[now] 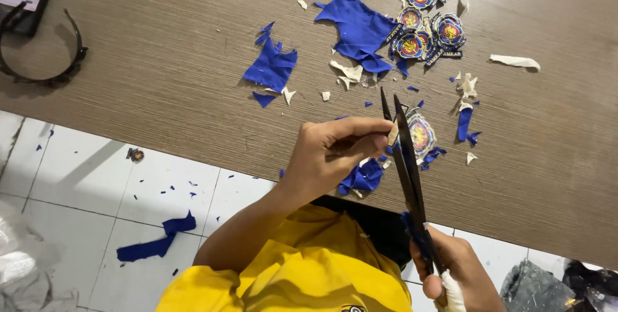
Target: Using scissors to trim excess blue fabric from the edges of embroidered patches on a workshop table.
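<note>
Both hands were seen low in the view, over the near edge of the wooden worktop (161,80). Left hand (328,154) was closed in a pinch, and a round embroidered patch (421,135) was held by its edge between thumb and fingers. Right hand (460,270) was wrapped shut around the handles of long black scissors (405,157); the blades were slightly parted, their tips laid against the patch's left rim. One right finger appeared to be bandaged in white, though this was only partly seen. Blue trimmings (364,177) were noted beneath the left hand. A cluster of finished patches (425,25) was laid farther off, beside a large blue cloth scrap (357,28). Another blue scrap (273,67) was recorded to its left. A blue strip (154,241) was seen on the tiled floor (84,183).
</note>
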